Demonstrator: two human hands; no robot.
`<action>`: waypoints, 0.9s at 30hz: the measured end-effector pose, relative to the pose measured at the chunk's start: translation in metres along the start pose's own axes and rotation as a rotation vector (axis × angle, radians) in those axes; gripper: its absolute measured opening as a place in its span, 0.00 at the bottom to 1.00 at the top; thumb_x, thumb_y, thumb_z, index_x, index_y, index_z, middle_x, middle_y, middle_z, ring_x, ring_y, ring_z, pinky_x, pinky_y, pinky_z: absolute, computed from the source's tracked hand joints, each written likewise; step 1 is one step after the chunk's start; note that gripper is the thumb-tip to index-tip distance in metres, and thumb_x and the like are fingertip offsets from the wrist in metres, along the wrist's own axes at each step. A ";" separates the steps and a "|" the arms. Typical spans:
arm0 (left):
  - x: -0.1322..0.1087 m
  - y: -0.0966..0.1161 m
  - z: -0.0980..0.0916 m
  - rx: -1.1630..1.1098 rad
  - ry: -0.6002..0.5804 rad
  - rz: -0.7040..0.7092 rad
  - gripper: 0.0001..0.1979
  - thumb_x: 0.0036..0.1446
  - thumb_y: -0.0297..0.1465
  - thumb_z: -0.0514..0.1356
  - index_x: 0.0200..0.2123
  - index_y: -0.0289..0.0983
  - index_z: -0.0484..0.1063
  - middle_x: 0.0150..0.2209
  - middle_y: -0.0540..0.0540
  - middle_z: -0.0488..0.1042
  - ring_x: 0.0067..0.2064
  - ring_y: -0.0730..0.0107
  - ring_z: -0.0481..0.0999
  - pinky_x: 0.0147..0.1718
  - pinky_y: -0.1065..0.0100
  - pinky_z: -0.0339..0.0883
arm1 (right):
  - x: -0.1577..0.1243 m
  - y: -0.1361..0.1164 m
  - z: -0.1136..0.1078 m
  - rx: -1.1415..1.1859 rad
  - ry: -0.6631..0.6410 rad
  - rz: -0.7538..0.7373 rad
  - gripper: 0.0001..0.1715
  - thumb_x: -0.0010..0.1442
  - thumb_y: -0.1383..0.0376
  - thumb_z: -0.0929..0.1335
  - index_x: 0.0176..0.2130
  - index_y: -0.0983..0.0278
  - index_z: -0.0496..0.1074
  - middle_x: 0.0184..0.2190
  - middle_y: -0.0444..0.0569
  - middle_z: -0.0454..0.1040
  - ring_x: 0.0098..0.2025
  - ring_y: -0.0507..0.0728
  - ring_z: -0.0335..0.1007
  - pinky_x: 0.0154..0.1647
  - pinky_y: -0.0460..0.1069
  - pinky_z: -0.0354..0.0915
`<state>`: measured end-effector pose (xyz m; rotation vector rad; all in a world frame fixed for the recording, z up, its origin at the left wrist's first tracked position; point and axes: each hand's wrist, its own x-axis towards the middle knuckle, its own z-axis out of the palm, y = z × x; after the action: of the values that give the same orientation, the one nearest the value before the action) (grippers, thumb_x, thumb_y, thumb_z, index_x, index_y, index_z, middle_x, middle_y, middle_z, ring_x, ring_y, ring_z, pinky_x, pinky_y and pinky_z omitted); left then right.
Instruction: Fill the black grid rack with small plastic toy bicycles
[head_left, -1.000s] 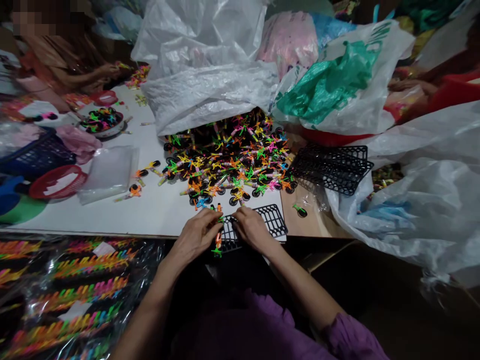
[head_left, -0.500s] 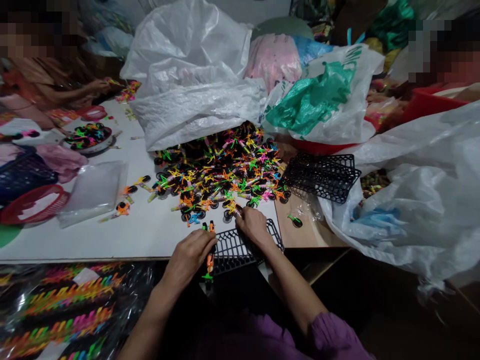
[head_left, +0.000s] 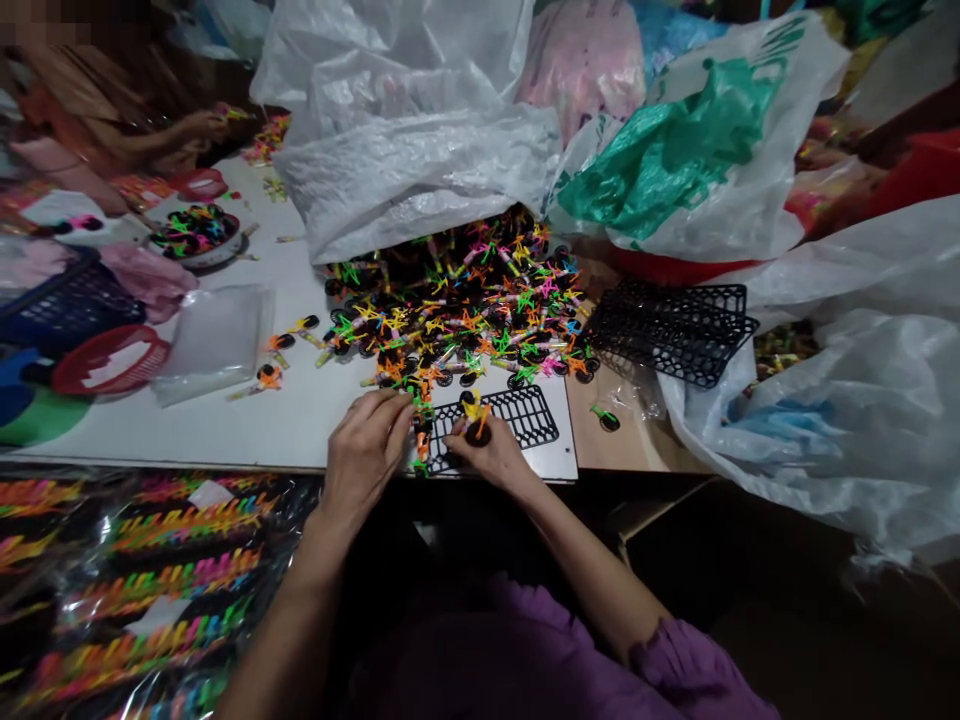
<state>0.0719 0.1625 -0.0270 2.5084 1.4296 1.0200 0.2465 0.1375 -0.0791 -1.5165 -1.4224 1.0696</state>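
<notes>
"Where's our yellow toy bicycle [head_left: 472, 410]?"
"Pinched at our right hand's [head_left: 495, 456] eleven o'clock; probably light, stiff: we'd hold its frame."
"Left hand [head_left: 366, 440]?"
"Nine o'clock of the grid tray [head_left: 519, 412]; we can't tell its grip."

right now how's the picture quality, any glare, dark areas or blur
Head view: dim light overall, near-black shadow beneath the table; head view: glare streaks on the clear plastic at lower left; head view: the yellow toy in the right hand looks soft, its fine parts hard to make out.
</notes>
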 end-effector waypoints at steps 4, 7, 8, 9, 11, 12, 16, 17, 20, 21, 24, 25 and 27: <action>-0.034 0.016 -0.003 -0.077 -0.170 -0.078 0.11 0.58 0.33 0.52 0.42 0.36 0.68 0.38 0.46 0.72 0.40 0.68 0.72 0.40 0.68 0.66 | -0.009 0.012 0.014 -0.081 -0.042 -0.068 0.07 0.53 0.69 0.66 0.36 0.63 0.69 0.33 0.47 0.71 0.34 0.53 0.67 0.36 0.46 0.61; -0.052 0.019 0.013 -0.103 -0.156 -0.145 0.10 0.58 0.31 0.52 0.41 0.36 0.68 0.37 0.46 0.72 0.40 0.68 0.73 0.39 0.69 0.67 | -0.013 0.018 0.022 -0.193 -0.089 -0.208 0.10 0.51 0.74 0.63 0.35 0.64 0.68 0.34 0.47 0.69 0.35 0.53 0.65 0.37 0.46 0.60; -0.055 0.019 0.018 -0.098 -0.129 -0.173 0.09 0.58 0.30 0.52 0.40 0.36 0.69 0.37 0.46 0.72 0.39 0.69 0.73 0.39 0.69 0.67 | -0.015 0.018 0.024 -0.255 -0.112 -0.241 0.11 0.50 0.76 0.62 0.34 0.64 0.67 0.33 0.47 0.67 0.35 0.53 0.64 0.36 0.46 0.60; -0.057 0.020 0.022 -0.093 -0.104 -0.197 0.09 0.57 0.30 0.52 0.39 0.36 0.69 0.35 0.46 0.72 0.39 0.69 0.73 0.38 0.69 0.67 | -0.016 0.019 0.024 -0.315 -0.131 -0.264 0.12 0.49 0.77 0.61 0.33 0.64 0.66 0.33 0.47 0.66 0.34 0.53 0.63 0.35 0.46 0.59; -0.057 0.021 0.027 -0.099 -0.064 -0.227 0.08 0.57 0.31 0.54 0.36 0.36 0.70 0.33 0.47 0.72 0.37 0.69 0.73 0.36 0.69 0.67 | -0.019 0.018 0.023 -0.413 -0.160 -0.286 0.14 0.48 0.78 0.60 0.34 0.64 0.65 0.32 0.46 0.64 0.34 0.53 0.61 0.34 0.46 0.58; -0.056 0.022 0.027 -0.112 -0.047 -0.237 0.07 0.56 0.31 0.54 0.35 0.36 0.71 0.32 0.47 0.72 0.36 0.69 0.73 0.36 0.69 0.67 | -0.019 0.018 0.022 -0.452 -0.173 -0.290 0.15 0.48 0.78 0.60 0.34 0.64 0.64 0.33 0.47 0.64 0.33 0.53 0.61 0.33 0.46 0.58; -0.058 0.028 0.024 -0.178 -0.025 -0.249 0.08 0.54 0.29 0.56 0.38 0.37 0.71 0.34 0.48 0.72 0.33 0.73 0.73 0.34 0.71 0.68 | -0.018 0.012 0.020 -0.591 -0.229 -0.299 0.16 0.49 0.78 0.59 0.37 0.64 0.63 0.35 0.48 0.64 0.34 0.53 0.61 0.34 0.45 0.58; -0.059 0.030 0.023 -0.180 -0.027 -0.239 0.09 0.54 0.28 0.56 0.40 0.36 0.70 0.35 0.48 0.71 0.32 0.74 0.72 0.34 0.71 0.68 | -0.017 0.010 0.020 -0.631 -0.243 -0.299 0.14 0.51 0.76 0.59 0.38 0.64 0.64 0.35 0.48 0.64 0.34 0.53 0.61 0.35 0.45 0.58; -0.062 0.031 0.021 -0.134 0.001 -0.185 0.12 0.55 0.29 0.56 0.43 0.35 0.68 0.37 0.46 0.70 0.34 0.73 0.72 0.37 0.71 0.68 | -0.012 0.004 0.023 -0.735 -0.291 -0.318 0.11 0.57 0.73 0.58 0.39 0.65 0.64 0.35 0.49 0.64 0.34 0.54 0.61 0.35 0.46 0.59; -0.063 0.031 0.020 -0.107 0.014 -0.169 0.12 0.55 0.29 0.56 0.44 0.35 0.68 0.37 0.45 0.70 0.37 0.72 0.72 0.39 0.71 0.68 | -0.011 0.002 0.025 -0.754 -0.305 -0.332 0.11 0.58 0.72 0.58 0.40 0.65 0.64 0.36 0.49 0.65 0.34 0.54 0.61 0.35 0.46 0.59; -0.061 0.028 0.020 -0.010 0.019 -0.114 0.14 0.57 0.31 0.55 0.46 0.33 0.66 0.40 0.43 0.70 0.43 0.67 0.71 0.43 0.67 0.67 | -0.012 0.003 0.031 -0.762 -0.310 -0.361 0.12 0.59 0.71 0.58 0.42 0.65 0.64 0.37 0.50 0.65 0.35 0.54 0.62 0.36 0.46 0.59; -0.060 0.026 0.019 0.016 0.006 -0.081 0.14 0.57 0.32 0.54 0.47 0.33 0.66 0.40 0.42 0.70 0.43 0.66 0.71 0.44 0.66 0.66 | -0.013 0.004 0.032 -0.753 -0.296 -0.360 0.12 0.59 0.71 0.58 0.43 0.65 0.64 0.37 0.50 0.65 0.36 0.54 0.62 0.37 0.46 0.59; -0.058 0.021 0.019 0.042 -0.032 0.007 0.13 0.59 0.31 0.52 0.46 0.34 0.67 0.39 0.43 0.71 0.42 0.66 0.71 0.44 0.65 0.67 | -0.012 0.005 0.032 -0.721 -0.264 -0.351 0.11 0.59 0.71 0.59 0.42 0.66 0.64 0.37 0.51 0.66 0.36 0.54 0.62 0.37 0.46 0.59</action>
<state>0.0780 0.1096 -0.0633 2.5487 1.4496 0.9555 0.2175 0.1248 -0.0936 -1.5301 -2.3293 0.5700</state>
